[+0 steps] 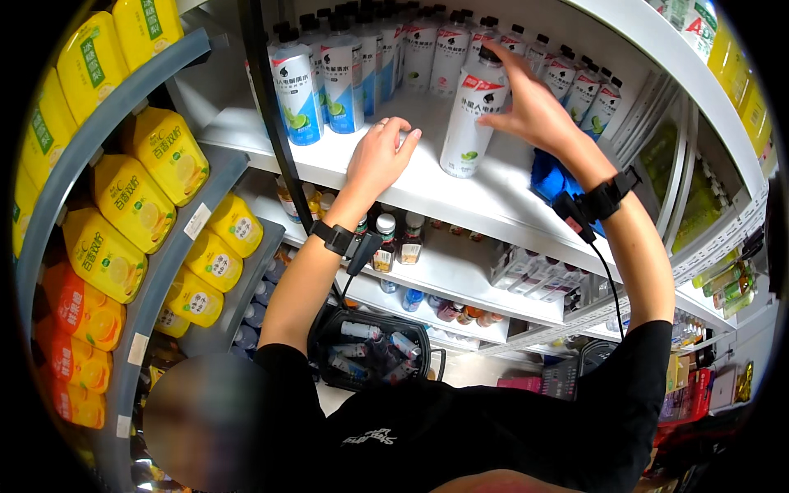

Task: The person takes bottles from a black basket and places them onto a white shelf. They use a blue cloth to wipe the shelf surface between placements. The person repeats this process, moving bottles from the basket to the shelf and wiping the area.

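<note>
My right hand (538, 111) is closed around the upper part of a white bottle (470, 131) with a black cap, a red band and a green lime picture. The bottle is near the front of the white shelf (411, 177), leaning slightly; whether its base touches the shelf, I cannot tell. To its left, my left hand (382, 156) hovers over the shelf's front edge, fingers loosely bent and apart, holding nothing. White-and-blue bottles (342, 82) stand in rows beyond it. Further back are more white bottles (449, 53). A blue cloth (549, 177) lies under my right wrist.
Below my arms stands a black basket (425, 337) with several bottles inside. Lower shelves carry small dark bottles (411, 238). On the left, a grey curved rack (173, 238) holds yellow jugs (136, 197) and orange packs (82, 308). A dark upright post (275, 107) crosses the shelf's left side.
</note>
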Demonstrator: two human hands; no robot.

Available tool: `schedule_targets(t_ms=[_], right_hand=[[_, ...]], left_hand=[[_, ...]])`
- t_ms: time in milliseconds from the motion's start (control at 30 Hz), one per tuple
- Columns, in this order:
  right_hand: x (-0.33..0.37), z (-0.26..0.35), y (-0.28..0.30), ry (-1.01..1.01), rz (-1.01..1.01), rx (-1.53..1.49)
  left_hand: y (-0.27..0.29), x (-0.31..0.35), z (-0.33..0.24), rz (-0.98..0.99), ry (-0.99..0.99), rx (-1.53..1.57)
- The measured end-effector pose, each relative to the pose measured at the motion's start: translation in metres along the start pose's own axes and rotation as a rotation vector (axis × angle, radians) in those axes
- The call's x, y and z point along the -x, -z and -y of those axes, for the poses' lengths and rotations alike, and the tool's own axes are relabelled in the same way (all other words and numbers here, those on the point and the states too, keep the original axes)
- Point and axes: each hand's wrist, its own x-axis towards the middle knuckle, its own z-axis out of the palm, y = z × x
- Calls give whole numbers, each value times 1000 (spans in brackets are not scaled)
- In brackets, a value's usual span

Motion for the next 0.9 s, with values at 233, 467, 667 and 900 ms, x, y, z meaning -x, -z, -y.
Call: schedule_targets(t_ms=[233,467,667,900], right_hand=[[-58,-25,-44,-7,65,15],[-112,-67,-102,98,-54,86],[-148,-79,-125,20,13,167],[-165,-90,-139,29,-40,316]], left_hand=[[4,0,8,-27,102,25],[1,-1,7,-46,113,-49],[-1,-2,10,-25,105,-108],[-1,-1,7,-34,88,-122]])
